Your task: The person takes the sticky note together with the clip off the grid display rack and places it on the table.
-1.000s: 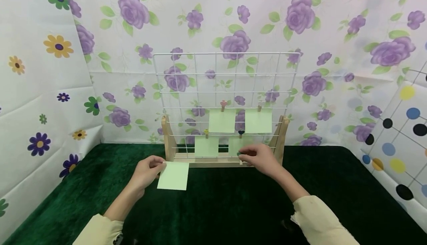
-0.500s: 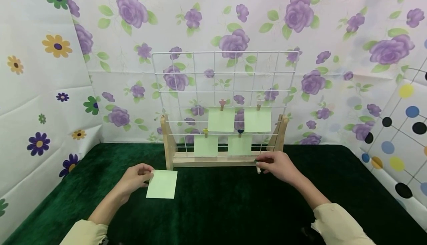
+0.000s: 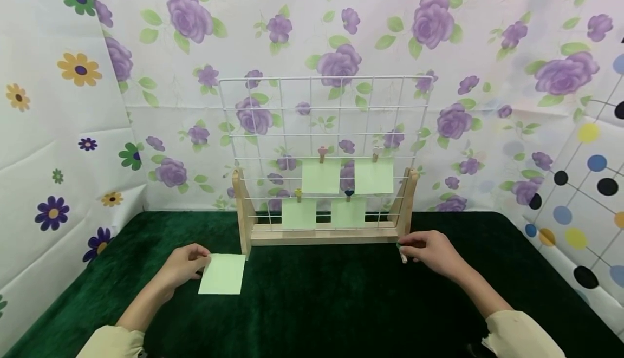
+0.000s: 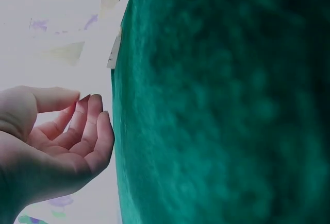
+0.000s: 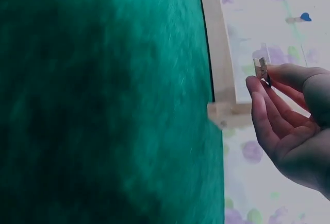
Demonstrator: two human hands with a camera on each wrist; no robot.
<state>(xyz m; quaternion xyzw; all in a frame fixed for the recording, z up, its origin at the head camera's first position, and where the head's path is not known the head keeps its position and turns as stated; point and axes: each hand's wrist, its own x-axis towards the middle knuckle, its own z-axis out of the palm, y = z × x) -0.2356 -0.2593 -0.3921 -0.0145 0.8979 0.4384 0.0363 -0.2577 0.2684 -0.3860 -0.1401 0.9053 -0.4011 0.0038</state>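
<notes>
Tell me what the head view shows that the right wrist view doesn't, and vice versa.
Only the head view: the left grip pinching a green note, the yellow clip and pink clip.

Only the right wrist view: the palm side of the right grip.

Both: that grip pinching a small clip, the blue clip, wooden stand and green cloth.

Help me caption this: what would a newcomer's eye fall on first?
Likely the white grid at centre, four green notes clipped to its lower half. In front, the left hand pinches a fifth note and the right hand a small clip. Purple roses pattern the backdrop behind.
</notes>
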